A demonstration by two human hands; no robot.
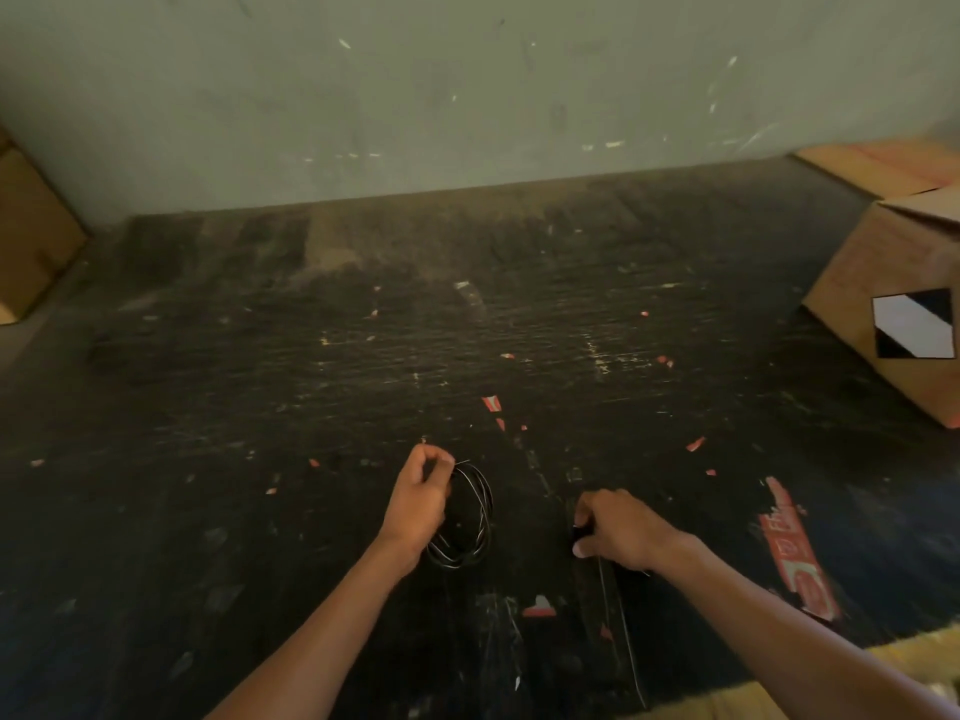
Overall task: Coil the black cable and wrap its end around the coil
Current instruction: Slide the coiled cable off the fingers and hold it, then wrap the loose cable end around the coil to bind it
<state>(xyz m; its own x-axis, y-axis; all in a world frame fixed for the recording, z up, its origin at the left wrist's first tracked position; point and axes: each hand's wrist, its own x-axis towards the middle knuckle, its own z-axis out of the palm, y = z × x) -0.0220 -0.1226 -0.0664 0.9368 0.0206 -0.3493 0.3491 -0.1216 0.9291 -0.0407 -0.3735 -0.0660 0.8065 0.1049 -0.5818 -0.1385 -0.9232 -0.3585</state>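
Head view of a dark, scuffed table (311, 356) against a pale wall (467, 85). Two bare hands work on one black cable (480, 511).

Left hand (415, 504), near 7 o'clock from the frame's centre: fingers curled, thumb and fingertips pinched on the top of the coil. The coil hangs just right of the palm as several loops; their exact number cannot be told.

Right hand (621, 527), near 5 o'clock: closed around a dark section of the cable, knuckles up. One loose strand (621, 631) runs from under this hand toward 6 o'clock, along the table to the near edge. The two hands are apart, with bare table between them.

Two cardboard boxes: one box (893, 304) at 3 o'clock bearing one black-and-white diamond label (913, 324); one second box (31, 241) at 9 o'clock, cut by the frame. Many red scraps (491, 403) dot the table; one long red strip (795, 553) lies at 4 o'clock.
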